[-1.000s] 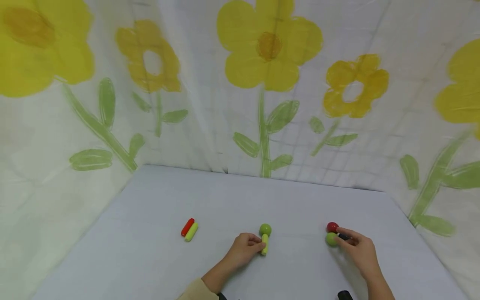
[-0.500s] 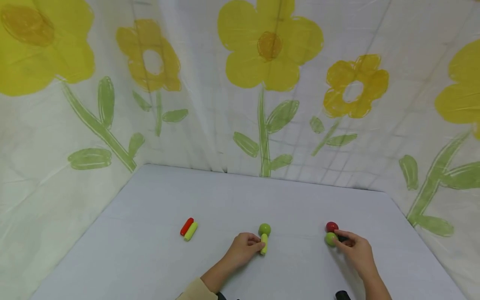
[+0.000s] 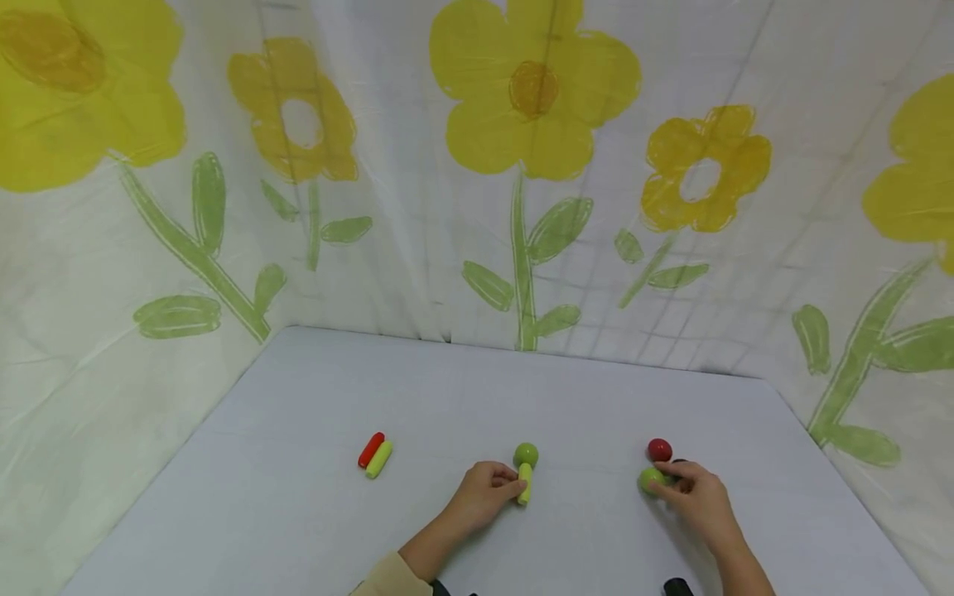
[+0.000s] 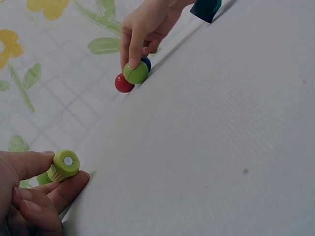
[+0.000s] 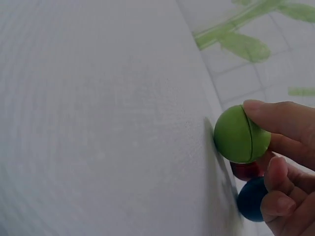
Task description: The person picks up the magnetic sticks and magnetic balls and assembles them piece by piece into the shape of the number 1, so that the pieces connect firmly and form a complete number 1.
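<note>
My left hand point(image 3: 480, 497) pinches a yellow-green stick point(image 3: 525, 484) between thumb and fingers. A silvery disc shows in the stick's near end in the left wrist view. At its far end lies a green ball point(image 3: 526, 454), seemingly touching it. My right hand point(image 3: 701, 501) holds a second green ball point(image 5: 241, 133), which has a seam, between thumb and fingertips. Behind that ball is a red ball point(image 3: 659, 449). A dark blue ball point(image 5: 253, 199) sits beside my right fingers, mostly hidden in the head view.
On the left side of the white table point(image 3: 313, 530) a red stick point(image 3: 371, 449) and another yellow-green stick point(image 3: 379, 459) lie side by side. A dark cylindrical object point(image 3: 677, 586) shows near my right forearm. A flower-painted sheet point(image 3: 402, 248) hangs behind the table.
My right hand has taken the green ball slightly left and nearer to me, apart from the red ball. My left hand keeps its place on the stick.
</note>
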The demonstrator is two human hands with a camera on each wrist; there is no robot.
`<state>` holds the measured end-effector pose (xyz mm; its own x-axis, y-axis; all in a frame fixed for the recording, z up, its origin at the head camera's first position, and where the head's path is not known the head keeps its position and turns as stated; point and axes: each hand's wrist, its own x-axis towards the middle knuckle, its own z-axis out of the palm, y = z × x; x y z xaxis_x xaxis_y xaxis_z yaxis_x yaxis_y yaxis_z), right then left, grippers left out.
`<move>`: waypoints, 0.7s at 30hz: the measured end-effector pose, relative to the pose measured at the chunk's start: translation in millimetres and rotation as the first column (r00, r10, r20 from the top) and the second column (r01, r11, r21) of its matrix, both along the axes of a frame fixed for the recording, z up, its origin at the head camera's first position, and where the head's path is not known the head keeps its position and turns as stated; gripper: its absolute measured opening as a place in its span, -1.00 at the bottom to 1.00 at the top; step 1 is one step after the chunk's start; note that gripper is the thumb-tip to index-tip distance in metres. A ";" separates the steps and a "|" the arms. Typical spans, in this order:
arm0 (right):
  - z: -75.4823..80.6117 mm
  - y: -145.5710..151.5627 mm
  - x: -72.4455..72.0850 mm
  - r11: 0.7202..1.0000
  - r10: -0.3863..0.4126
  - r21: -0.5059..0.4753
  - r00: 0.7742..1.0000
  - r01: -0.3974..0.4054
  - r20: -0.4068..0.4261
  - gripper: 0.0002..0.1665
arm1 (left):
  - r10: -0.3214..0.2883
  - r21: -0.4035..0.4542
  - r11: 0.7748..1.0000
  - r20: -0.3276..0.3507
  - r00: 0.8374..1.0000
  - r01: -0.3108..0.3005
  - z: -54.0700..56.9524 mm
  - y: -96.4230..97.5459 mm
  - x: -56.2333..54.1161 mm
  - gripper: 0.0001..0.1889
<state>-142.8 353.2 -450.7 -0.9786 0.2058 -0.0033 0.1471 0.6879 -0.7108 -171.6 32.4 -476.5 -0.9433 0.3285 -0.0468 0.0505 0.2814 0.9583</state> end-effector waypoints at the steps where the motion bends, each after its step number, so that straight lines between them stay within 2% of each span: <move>1: -0.5 -0.3 -0.3 1.000 0.005 0.001 1.000 -0.005 0.002 -0.45 | -0.001 0.000 1.000 0.000 1.000 0.001 0.1 0.0 0.0 -0.81; 6: -2.1 -4.3 -1.1 1.000 -0.002 -0.003 1.000 0.002 0.019 -0.45 | -0.004 -0.005 1.000 -0.007 1.000 0.004 1.0 -0.5 -0.2 -0.81; 14: -4.6 -7.2 -1.4 1.000 0.004 0.013 1.000 -0.004 -0.006 -0.41 | -0.007 -0.012 1.000 -0.013 1.000 0.007 -0.5 -0.9 -1.0 -0.81; 21: -4.5 -8.6 -0.4 1.000 0.013 -0.011 1.000 -0.013 0.021 -0.43 | -0.007 -0.008 1.000 -0.009 1.000 0.007 -1.3 -0.9 -1.3 -0.80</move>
<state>-143.2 344.6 -455.2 -0.9808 0.1930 -0.0264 0.1534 0.6818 -0.7153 -172.9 31.4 -477.9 -0.9414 0.3348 -0.0405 0.0614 0.2883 0.9556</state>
